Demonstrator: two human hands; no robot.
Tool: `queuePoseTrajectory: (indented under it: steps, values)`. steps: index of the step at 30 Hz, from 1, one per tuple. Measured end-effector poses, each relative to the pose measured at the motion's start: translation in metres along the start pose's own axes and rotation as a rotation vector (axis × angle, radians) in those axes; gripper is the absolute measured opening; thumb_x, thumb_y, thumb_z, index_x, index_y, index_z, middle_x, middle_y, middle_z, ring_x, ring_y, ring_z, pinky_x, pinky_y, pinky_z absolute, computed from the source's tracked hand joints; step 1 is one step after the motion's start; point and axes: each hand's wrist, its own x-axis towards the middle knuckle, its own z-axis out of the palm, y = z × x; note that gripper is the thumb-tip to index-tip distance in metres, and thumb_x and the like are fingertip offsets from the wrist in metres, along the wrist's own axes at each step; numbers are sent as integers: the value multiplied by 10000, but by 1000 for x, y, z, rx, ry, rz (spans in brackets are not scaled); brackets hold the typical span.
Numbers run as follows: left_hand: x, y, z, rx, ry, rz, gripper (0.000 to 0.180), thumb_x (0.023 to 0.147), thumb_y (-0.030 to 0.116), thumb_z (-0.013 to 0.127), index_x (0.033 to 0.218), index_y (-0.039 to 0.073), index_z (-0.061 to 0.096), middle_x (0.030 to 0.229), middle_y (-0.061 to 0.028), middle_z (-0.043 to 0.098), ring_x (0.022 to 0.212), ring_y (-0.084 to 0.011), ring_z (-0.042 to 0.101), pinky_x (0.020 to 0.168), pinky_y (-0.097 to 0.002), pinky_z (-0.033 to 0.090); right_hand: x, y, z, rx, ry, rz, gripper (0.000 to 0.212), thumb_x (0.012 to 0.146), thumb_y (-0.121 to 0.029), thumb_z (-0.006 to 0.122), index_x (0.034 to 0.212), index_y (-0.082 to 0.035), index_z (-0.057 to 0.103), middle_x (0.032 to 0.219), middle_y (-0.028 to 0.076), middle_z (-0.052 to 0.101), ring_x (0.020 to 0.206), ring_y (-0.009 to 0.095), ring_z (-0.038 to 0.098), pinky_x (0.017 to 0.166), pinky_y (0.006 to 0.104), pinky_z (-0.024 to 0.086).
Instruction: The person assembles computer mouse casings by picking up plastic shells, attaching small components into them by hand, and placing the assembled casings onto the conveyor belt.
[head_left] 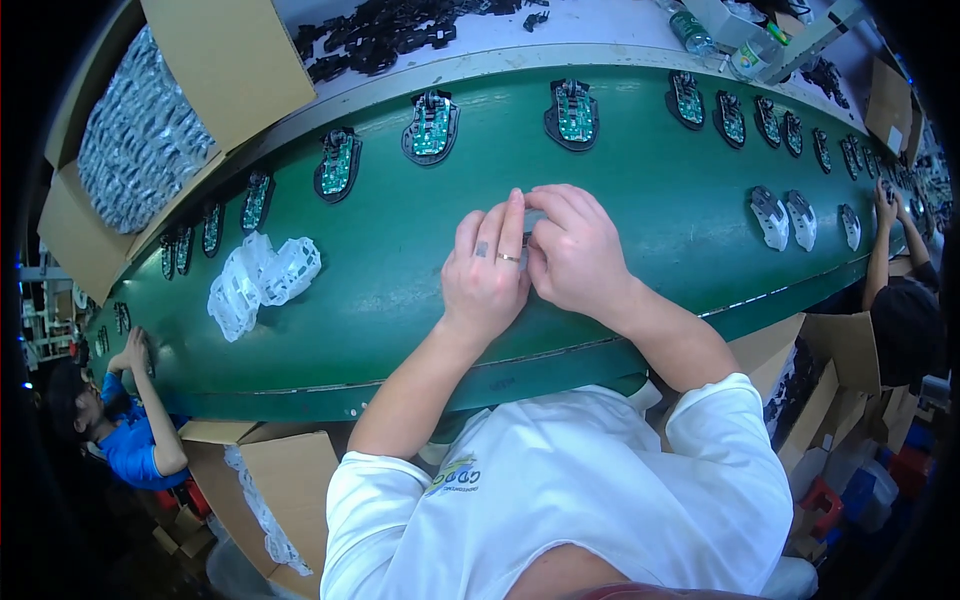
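Above the green belt, my left hand point(485, 278) and my right hand point(582, 252) press together with their fingers curled in. Between them shows a bit of a greyish piece point(534, 217); the fingers cover most of it, so its kind cannot be made out. A ring sits on one left finger. To the left of my hands lie translucent white plastic shells point(262, 280) in a small heap. Beyond my fingers stand computer mouse bases with green circuit boards, one point(431, 127) to the left and another point(573, 115) to the right.
More mouse bases point(685, 99) line the belt's far side point(640, 150). Grey mouse covers point(769, 218) lie at right. An open carton point(230, 70) of wrapped parts stands far left; another carton point(290, 480) is below. Co-workers' hands point(130, 355) work at both ends.
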Motion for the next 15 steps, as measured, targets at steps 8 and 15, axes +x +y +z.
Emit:
queuePoseTrajectory:
  steps: [8,15]
  values:
    - [0,-5,5,-158,19,70,952,565,-21,806,1454,-85,471,1205,-204,669,1048,-365,653,948,-449,536,2,7,-5,-1,-72,2,80,706,-32,677,730,37,709,1207,170,685,1145,335,635,1061,502,461]
    - [2,-15,3,-247,108,-101,928,616,64,872,1441,-84,475,1187,-213,660,1038,-386,638,931,-453,526,0,22,3,282,5,-9,215,823,-81,732,1004,34,743,1378,230,593,1231,398,601,1065,476,470]
